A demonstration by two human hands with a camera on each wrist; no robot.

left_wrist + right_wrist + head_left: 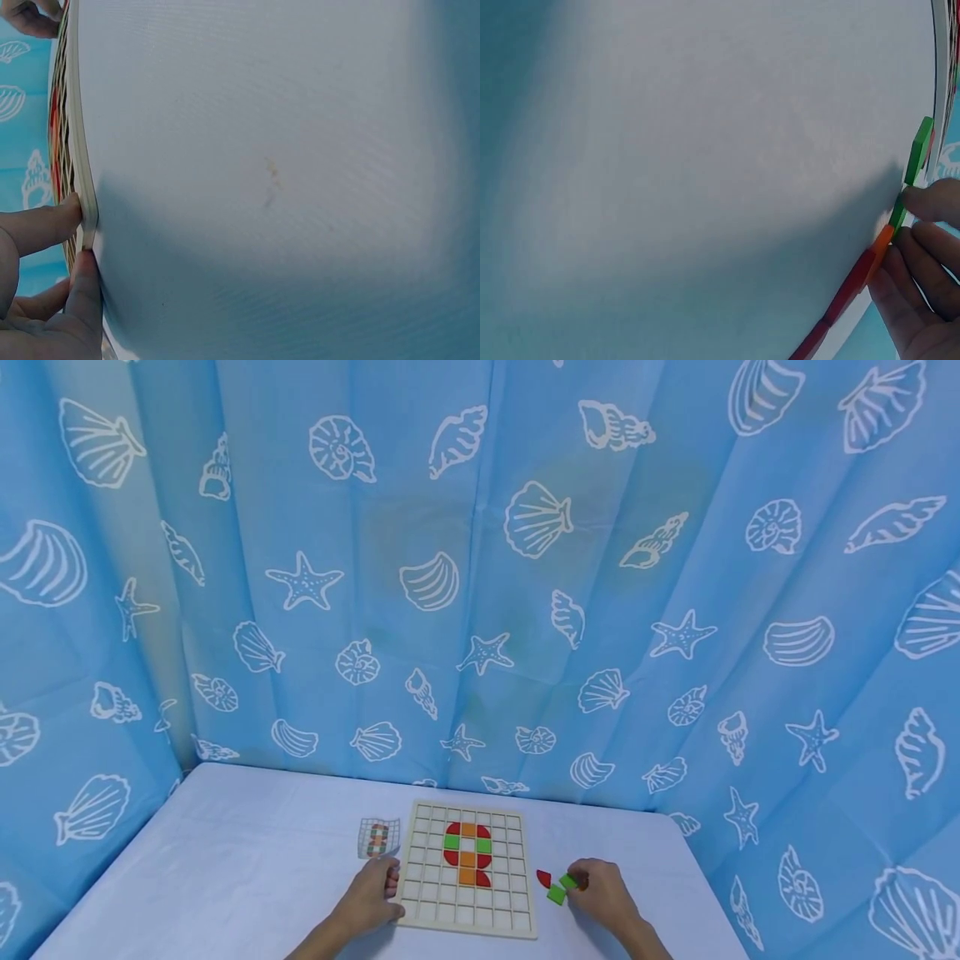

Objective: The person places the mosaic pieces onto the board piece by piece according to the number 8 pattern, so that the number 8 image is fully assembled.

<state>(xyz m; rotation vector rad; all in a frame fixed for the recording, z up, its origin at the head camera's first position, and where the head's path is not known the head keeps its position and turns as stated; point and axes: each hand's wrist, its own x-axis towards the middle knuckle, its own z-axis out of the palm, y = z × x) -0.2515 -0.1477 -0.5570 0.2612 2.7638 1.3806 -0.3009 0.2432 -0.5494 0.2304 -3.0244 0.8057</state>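
Observation:
A pale grid board (427,893) lies on the white table. Red quarter-round, orange square and green square tiles (468,860) form a ring in its cells, with an orange and a red tile below. My left hand (367,893) grips the board's near left edge; the left wrist view shows thumb (45,225) and index finger at the frame. Right of the board, my right hand (603,897) pinches a green square tile (568,882). Beside it lie another green square (557,894) and a red quarter-round tile (543,878). Orange (881,244) and red (851,285) tiles are near the fingers.
A small pattern card (366,837) with a similar coloured figure on a grid lies left of the board. White cloth covers the table (255,843). A blue shell-print curtain (465,610) hangs behind and at both sides.

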